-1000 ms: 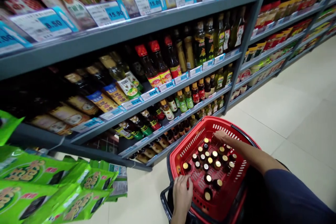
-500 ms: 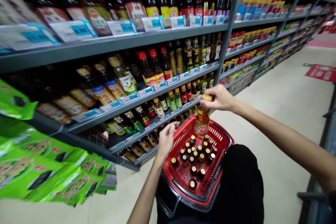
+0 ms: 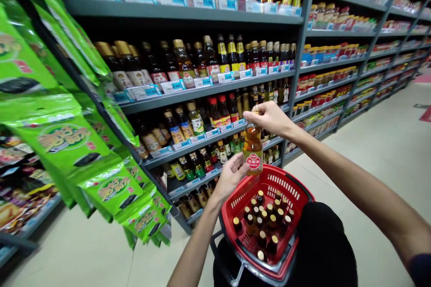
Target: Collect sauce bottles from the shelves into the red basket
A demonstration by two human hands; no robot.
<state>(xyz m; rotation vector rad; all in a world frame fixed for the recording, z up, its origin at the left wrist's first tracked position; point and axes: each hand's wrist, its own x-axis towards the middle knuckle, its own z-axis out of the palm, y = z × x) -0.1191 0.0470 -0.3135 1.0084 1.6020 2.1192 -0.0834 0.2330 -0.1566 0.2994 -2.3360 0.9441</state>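
Observation:
My right hand (image 3: 271, 119) is closed around the top of a clear glass bottle of golden-amber oil (image 3: 253, 145), holding it upright. The bottle has a red and white label with Chinese characters facing me. At its lower left side, my left hand (image 3: 230, 178) has its thumb and fingers against the glass. Just below both hands is a red plastic shopping basket (image 3: 235, 244), resting by my dark-clothed legs. Several small dark bottles (image 3: 269, 218) with gold caps stand inside it.
Grey shelving (image 3: 215, 83) with rows of sauce and oil bottles and blue-white price tags rises in front and runs off to the right. Green snack packets (image 3: 63, 139) hang on a strip at the left. Pale floor tiles (image 3: 323, 175) stretch along the right.
The bottle has risen from over the basket to in front of the shelves, its label turned towards me. My left hand has come up to its lower side. The view has shifted left and up.

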